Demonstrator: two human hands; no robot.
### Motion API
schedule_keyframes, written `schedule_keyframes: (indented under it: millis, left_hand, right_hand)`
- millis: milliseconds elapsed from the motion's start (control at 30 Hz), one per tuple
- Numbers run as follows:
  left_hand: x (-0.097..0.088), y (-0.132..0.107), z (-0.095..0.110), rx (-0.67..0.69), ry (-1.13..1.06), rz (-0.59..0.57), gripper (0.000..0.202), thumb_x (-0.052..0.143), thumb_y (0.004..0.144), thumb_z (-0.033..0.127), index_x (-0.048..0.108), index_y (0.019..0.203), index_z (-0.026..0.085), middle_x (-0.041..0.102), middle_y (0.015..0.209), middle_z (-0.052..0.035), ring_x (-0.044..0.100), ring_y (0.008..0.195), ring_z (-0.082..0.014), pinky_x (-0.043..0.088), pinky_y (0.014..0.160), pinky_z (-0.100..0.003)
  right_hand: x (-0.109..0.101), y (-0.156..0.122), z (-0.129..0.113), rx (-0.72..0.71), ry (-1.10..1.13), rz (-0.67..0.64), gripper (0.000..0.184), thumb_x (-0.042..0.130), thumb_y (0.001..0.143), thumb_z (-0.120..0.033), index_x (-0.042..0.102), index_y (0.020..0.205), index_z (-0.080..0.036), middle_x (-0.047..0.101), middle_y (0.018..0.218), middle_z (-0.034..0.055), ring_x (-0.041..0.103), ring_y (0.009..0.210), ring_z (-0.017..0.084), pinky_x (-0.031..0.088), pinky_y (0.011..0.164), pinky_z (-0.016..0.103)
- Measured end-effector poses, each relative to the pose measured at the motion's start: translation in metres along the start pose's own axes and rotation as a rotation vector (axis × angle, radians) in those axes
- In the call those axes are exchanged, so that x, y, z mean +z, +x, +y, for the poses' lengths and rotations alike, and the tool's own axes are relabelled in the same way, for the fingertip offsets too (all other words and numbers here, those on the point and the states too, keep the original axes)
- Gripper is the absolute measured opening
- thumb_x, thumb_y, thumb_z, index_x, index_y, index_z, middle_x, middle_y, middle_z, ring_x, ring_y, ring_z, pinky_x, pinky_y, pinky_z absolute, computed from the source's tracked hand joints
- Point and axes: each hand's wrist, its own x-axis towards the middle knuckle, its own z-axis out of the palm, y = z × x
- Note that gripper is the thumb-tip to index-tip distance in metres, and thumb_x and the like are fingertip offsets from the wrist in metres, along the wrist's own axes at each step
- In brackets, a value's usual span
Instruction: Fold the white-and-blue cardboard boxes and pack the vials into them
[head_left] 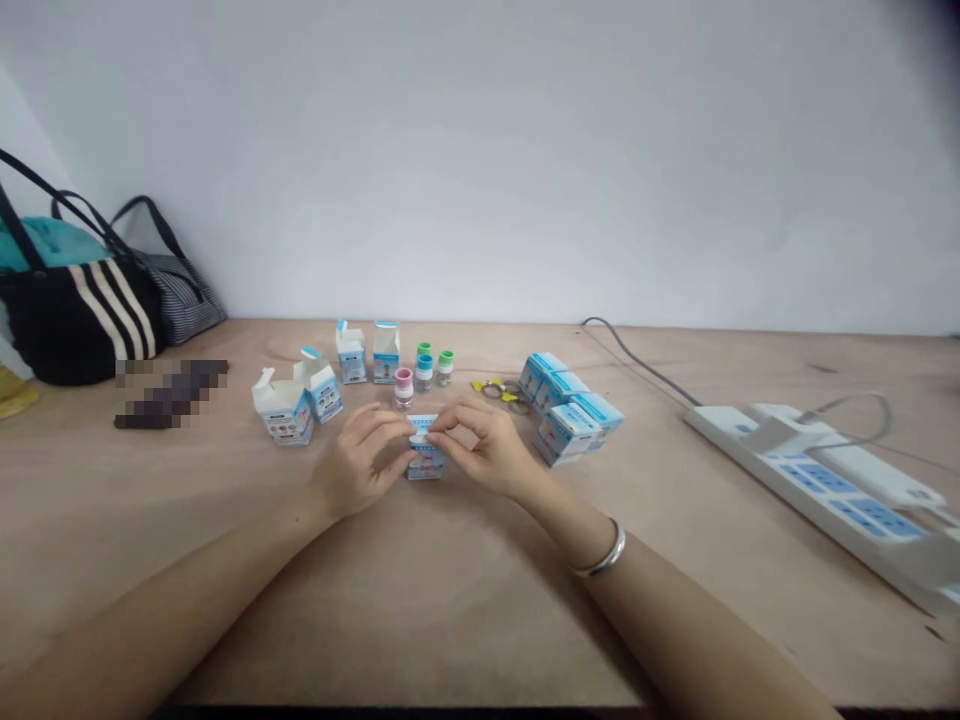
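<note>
A small blue-and-white carton (426, 466) stands upright on the table between my hands. My left hand (361, 462) is closed on its left side, fingertips at the top edge and thumb lower down. From the right, my right hand (484, 445) pinches the top flap with thumb and forefinger; a bangle circles that wrist. Just behind stand small bottles: one pink-capped (403, 387), one blue-capped (424, 373), and green-capped ones (445, 368). Several cartons with raised flaps (289, 418) stand at the back left. Closed cartons (568, 433) are grouped to the right.
Yellow-tagged rings (491, 389) lie beside the closed cartons. A white power strip (810, 480) with a plug and grey cable (645, 362) occupies the right. At the left are a blurred dark object (172, 393), a black striped bag (82, 315) and a grey striped bag (180, 295).
</note>
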Motion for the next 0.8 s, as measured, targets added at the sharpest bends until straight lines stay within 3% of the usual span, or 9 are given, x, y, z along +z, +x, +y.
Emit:
schedule_keyframes:
  millis: [200, 367, 633, 800]
  left_hand:
    - [0.0, 0.002, -0.001, 0.056, -0.028, 0.012, 0.02, 0.059, 0.082, 0.02, 0.059, 0.102, 0.022, 0.066, 0.103, -0.0055, 0.062, 0.099, -0.0166, 0.043, 0.101, -0.04]
    - [-0.001, 0.003, -0.002, 0.094, -0.057, -0.018, 0.016, 0.059, 0.082, 0.017, 0.062, 0.097, 0.023, 0.065, 0.103, -0.0059, 0.061, 0.102, -0.0184, 0.046, 0.097, -0.042]
    - [-0.001, 0.006, 0.002, 0.05, -0.085, -0.018, 0.017, 0.061, 0.079, 0.017, 0.062, 0.095, 0.022, 0.062, 0.11, -0.0074, 0.056, 0.109, -0.0211, 0.048, 0.094, -0.041]
    - [-0.001, 0.001, 0.002, 0.064, -0.025, -0.026, 0.024, 0.061, 0.079, 0.018, 0.059, 0.102, 0.024, 0.057, 0.117, -0.0081, 0.053, 0.113, -0.0226, 0.046, 0.097, -0.043]
  right_hand:
    - [-0.004, 0.0, 0.0, 0.012, -0.052, -0.027, 0.008, 0.058, 0.082, -0.023, 0.06, 0.076, -0.018, 0.063, 0.079, 0.0062, 0.058, 0.077, 0.018, 0.046, 0.072, 0.031]
    - [-0.009, 0.0, 0.005, -0.073, 0.041, -0.098, 0.01, 0.063, 0.08, -0.027, 0.063, 0.076, -0.018, 0.062, 0.085, 0.006, 0.059, 0.08, 0.016, 0.047, 0.075, 0.03]
    - [-0.009, 0.003, 0.013, -0.128, 0.049, -0.197, 0.017, 0.07, 0.073, -0.028, 0.058, 0.079, -0.019, 0.057, 0.11, 0.01, 0.054, 0.104, 0.022, 0.042, 0.091, 0.037]
    - [-0.003, 0.009, 0.006, -0.066, -0.057, -0.295, 0.024, 0.068, 0.07, -0.025, 0.045, 0.078, -0.02, 0.059, 0.093, 0.0061, 0.055, 0.084, 0.018, 0.044, 0.075, 0.03]
